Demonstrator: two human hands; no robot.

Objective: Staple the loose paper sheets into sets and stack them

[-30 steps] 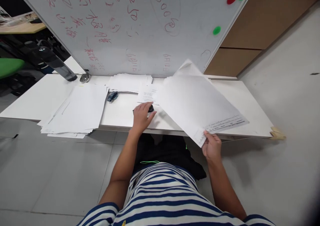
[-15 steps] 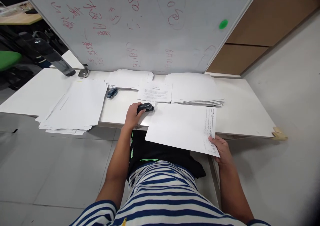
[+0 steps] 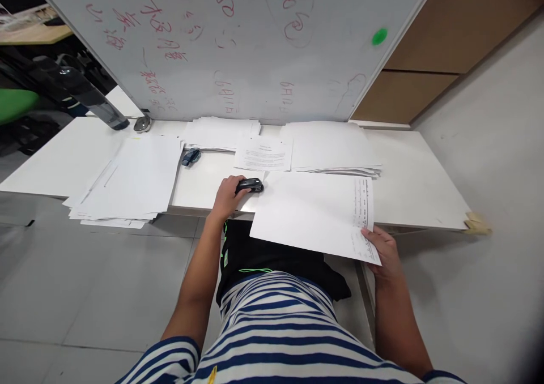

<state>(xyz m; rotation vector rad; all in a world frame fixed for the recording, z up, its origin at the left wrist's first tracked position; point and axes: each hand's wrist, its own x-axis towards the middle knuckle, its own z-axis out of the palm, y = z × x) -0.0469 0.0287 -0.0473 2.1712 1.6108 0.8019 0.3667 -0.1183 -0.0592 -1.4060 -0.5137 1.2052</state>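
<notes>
My left hand [image 3: 228,196] is closed around a black stapler [image 3: 250,185] at the front of the white table [image 3: 195,188]. Just right of the stapler's nose lies the top left corner of a white paper sheet [image 3: 312,214]. My right hand [image 3: 383,251] pinches that paper at its lower right corner, thumb on top, fingers hidden beneath. Print runs along the paper's right side, and its lower edge hangs past the table's front. Whether it is one sheet or several, I cannot tell.
A loose paper stack [image 3: 131,174] overhangs the table at left. Further back lie another stack [image 3: 223,133], a printed page [image 3: 263,154] and a thick stack [image 3: 331,146]. A small dark blue object [image 3: 191,157] sits nearby. A bottle [image 3: 96,103] stands before the whiteboard [image 3: 246,50].
The paper has shifted slightly right with my right hand, and its left corner now sits clear of the stapler's nose. My left hand with the stapler has moved a touch right.
</notes>
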